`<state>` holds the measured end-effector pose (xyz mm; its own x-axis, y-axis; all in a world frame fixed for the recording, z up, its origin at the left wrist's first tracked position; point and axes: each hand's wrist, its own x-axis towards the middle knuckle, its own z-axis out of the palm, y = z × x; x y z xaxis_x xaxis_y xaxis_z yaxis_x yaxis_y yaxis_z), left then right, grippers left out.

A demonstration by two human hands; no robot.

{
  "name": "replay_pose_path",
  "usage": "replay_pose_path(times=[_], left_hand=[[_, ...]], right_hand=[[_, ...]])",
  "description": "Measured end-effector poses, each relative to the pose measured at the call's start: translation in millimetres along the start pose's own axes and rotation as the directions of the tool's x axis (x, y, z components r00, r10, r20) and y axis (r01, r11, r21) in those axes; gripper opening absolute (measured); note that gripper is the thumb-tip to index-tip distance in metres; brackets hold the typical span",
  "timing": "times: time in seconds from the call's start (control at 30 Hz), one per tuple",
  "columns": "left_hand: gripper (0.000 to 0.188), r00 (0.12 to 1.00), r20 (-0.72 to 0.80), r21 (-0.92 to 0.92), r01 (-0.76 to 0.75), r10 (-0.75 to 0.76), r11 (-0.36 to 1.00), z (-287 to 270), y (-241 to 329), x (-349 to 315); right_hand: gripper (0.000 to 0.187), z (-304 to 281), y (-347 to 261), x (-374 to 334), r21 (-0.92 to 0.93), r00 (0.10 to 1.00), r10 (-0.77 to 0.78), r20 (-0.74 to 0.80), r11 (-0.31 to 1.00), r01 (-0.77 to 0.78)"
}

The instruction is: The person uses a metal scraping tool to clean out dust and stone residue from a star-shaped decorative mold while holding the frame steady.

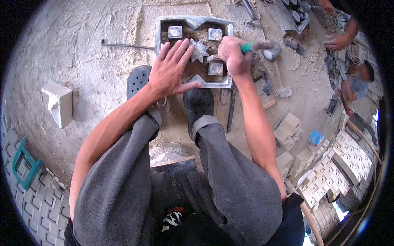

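A grey metal mold [227, 85] with notched sides lies on the floor in front of my feet. Inside it sit small square blocks [175, 32], a star-shaped piece [199, 51] and some loose sandy material. My left hand [170, 67] is spread flat, palm down, over the mold's left side. My right hand [235, 55] is closed in a fist at the right side, around a tool with a green-and-brown handle [257, 46]. A rounded piece pokes out left of the fist; whether it belongs to the tool I cannot tell.
A thin metal bar [127, 45] reaches the mold from the left. A pale block [59, 104] stands left. Hand tools, including a hammer [283, 92], lie right. Patterned blocks [324, 180] are stacked lower right. Another person's hands [337, 42] work upper right; a second person [356, 84] sits beyond.
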<state>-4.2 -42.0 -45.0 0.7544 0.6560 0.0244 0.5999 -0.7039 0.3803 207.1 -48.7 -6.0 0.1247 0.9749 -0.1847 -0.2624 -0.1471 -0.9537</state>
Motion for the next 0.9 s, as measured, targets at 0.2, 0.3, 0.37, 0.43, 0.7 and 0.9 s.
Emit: replay_pose_path(times=[0.2, 0.3, 0.37, 0.43, 0.7, 0.9], left_hand=[[0.108, 1.000, -0.011, -0.003, 0.008, -0.008, 1.000, 0.3, 3.6, -1.2], [0.107, 1.000, -0.008, -0.025, -0.010, 0.010, 1.000, 0.8, 2.8, -0.2], [0.107, 1.000, -0.019, -0.016, -0.006, 0.006, 1.000, 0.3, 2.8, 1.4], [0.106, 1.000, -0.019, -0.046, 0.000, -0.001, 0.999, 0.4, 3.9, -2.4], [0.107, 1.000, -0.026, -0.041, -0.005, 0.004, 0.999, 0.0, 3.8, 0.0], [0.107, 1.000, -0.015, -0.024, 0.011, -0.011, 1.000, 1.0, -0.3, -4.5]], right_hand=[[0.036, 4.6, 7.9, -8.8, -0.168, 0.953, -0.226, 0.200, 0.951, 0.261], [0.037, -2.0, 38.2, 0.0, -0.303, 0.981, -0.156, 0.115, 0.935, 0.184], [0.039, -5.0, 36.1, 2.8, -0.152, 0.998, -0.067, 0.015, 0.986, 0.068], [0.041, -5.0, 14.9, 4.8, -0.094, 0.996, -0.065, -0.060, 0.994, 0.059], [0.037, -9.3, 35.1, -17.1, -0.185, 0.870, -0.288, -0.400, 0.955, 0.231], [0.041, 14.2, -2.3, 2.7, 0.003, 0.779, -0.070, -0.623, 0.996, 0.092]])
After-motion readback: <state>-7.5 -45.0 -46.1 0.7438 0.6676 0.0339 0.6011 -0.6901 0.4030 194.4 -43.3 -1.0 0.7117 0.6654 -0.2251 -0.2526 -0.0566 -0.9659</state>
